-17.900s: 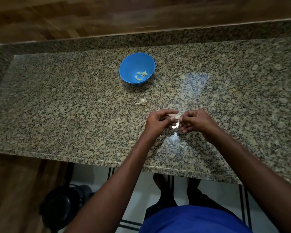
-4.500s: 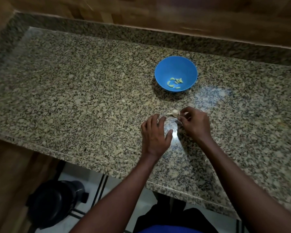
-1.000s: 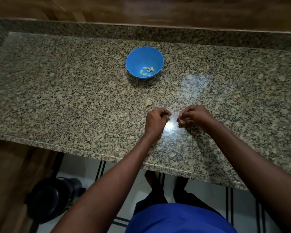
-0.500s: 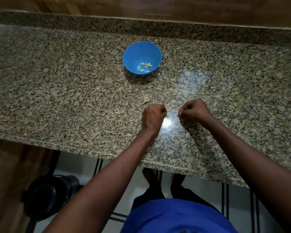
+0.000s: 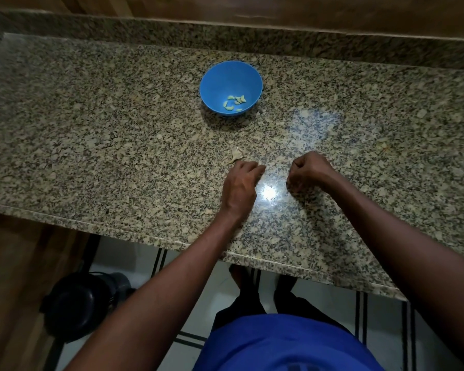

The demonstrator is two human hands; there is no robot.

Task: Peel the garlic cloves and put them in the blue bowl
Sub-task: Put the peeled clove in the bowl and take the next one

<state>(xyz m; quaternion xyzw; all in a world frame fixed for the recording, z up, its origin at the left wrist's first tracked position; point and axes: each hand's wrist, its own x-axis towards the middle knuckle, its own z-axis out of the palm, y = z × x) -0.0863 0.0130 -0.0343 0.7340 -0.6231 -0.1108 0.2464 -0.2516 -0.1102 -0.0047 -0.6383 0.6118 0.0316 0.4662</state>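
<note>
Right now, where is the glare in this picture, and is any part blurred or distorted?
Head view: a bright glare spot on the granite counter between the left hand and right hand; paler sheen beyond the right hand; left edge smeared; wide-angle bending of the counter edges; blue bowl sharp.

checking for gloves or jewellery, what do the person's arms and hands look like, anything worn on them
Nothing is worn on them: the left hand and right hand are bare, no gloves, rings or watch visible. Both forearms are bare, with no sleeves in view.
</note>
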